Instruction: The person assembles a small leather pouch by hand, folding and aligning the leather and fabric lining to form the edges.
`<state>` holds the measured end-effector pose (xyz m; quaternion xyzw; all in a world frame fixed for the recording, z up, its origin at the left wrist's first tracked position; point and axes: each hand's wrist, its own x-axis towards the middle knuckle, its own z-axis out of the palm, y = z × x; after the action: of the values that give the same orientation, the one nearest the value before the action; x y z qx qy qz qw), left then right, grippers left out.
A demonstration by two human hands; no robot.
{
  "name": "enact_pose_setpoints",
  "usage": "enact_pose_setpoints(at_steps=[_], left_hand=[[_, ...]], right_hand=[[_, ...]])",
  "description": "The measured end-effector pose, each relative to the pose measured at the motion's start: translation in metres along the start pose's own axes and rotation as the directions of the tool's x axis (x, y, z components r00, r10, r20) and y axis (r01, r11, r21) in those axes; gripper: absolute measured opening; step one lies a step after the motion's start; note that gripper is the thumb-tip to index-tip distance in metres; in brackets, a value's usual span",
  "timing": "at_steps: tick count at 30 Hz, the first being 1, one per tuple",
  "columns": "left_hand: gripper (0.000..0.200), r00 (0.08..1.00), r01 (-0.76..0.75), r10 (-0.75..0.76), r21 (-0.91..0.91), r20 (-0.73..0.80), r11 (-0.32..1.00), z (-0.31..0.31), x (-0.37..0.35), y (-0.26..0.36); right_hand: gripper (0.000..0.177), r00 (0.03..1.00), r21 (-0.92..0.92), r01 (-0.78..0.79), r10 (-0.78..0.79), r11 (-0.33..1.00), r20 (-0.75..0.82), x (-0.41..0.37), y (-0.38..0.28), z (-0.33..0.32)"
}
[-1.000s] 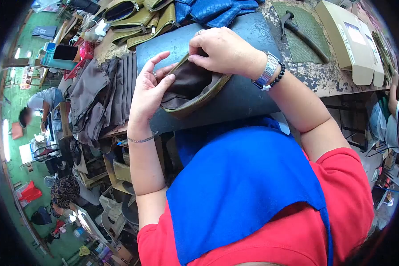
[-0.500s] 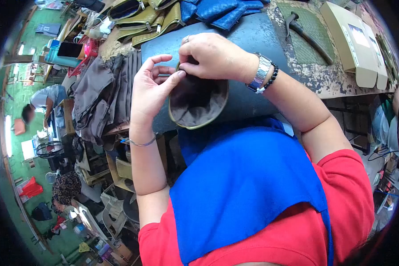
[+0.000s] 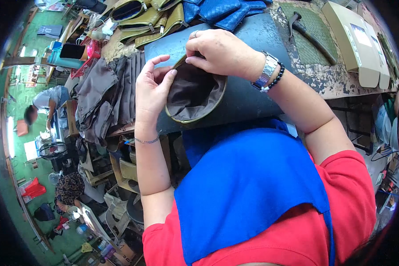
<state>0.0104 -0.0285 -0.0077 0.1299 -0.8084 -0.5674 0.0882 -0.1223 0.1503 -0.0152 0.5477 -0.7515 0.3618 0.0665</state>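
Observation:
Between my hands is a pouch (image 3: 195, 95) with a dark brown lining and an olive-yellow rim, its mouth gaping toward me. My left hand (image 3: 154, 86) pinches the rim at its upper left with thumb and fingers. At the top of the rim, my right hand (image 3: 217, 51) is closed on the edge, its fingertips partly hidden. The pouch's outer side is mostly out of sight. Beneath it lies a dark blue-grey work mat (image 3: 257, 44). Dark brown lining pieces (image 3: 95, 91) are layered left of my left hand.
Olive-yellow pouches (image 3: 162, 24) and blue woven-pattern pouches (image 3: 224, 11) are piled at the back. A hammer (image 3: 312, 40) rests on a green sheet (image 3: 303, 26) at the right, beside an open cardboard box (image 3: 352, 44). A red basket (image 3: 91, 53) stands at left. Other people work farther left.
The pouch's mouth has been spread wider and tilted, so more lining shows. My right hand has risen slightly along the rim, and my left hand keeps its pinch.

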Motion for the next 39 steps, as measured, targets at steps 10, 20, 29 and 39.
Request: enact_pose_setpoints(at_steps=[10, 20, 29, 39], left_hand=[[0.041, 0.995, 0.037, -0.024, -0.136, 0.094, 0.99, -0.001, 0.005, -0.002], [0.032, 0.998, -0.043, 0.044, -0.029, 0.041, 0.999, 0.01, 0.014, 0.005], [0.022, 0.984, -0.147, 0.169, 0.272, -0.056, 0.951, 0.015, 0.017, 0.006], [0.018, 0.971, -0.239, 0.229, 0.328, 0.071, 0.914, 0.016, 0.016, 0.007]], right_hand=[[0.015, 1.0, -0.029, -0.017, 0.017, 0.999, 0.012, 0.005, 0.002, 0.002], [0.016, 0.999, -0.046, -0.037, 0.038, 0.998, 0.03, 0.007, 0.002, 0.003], [0.013, 0.997, -0.141, -0.035, 0.025, 0.989, -0.076, -0.01, -0.009, -0.004], [0.01, 0.999, -0.061, -0.04, 0.039, 0.997, -0.022, -0.009, -0.002, -0.016]])
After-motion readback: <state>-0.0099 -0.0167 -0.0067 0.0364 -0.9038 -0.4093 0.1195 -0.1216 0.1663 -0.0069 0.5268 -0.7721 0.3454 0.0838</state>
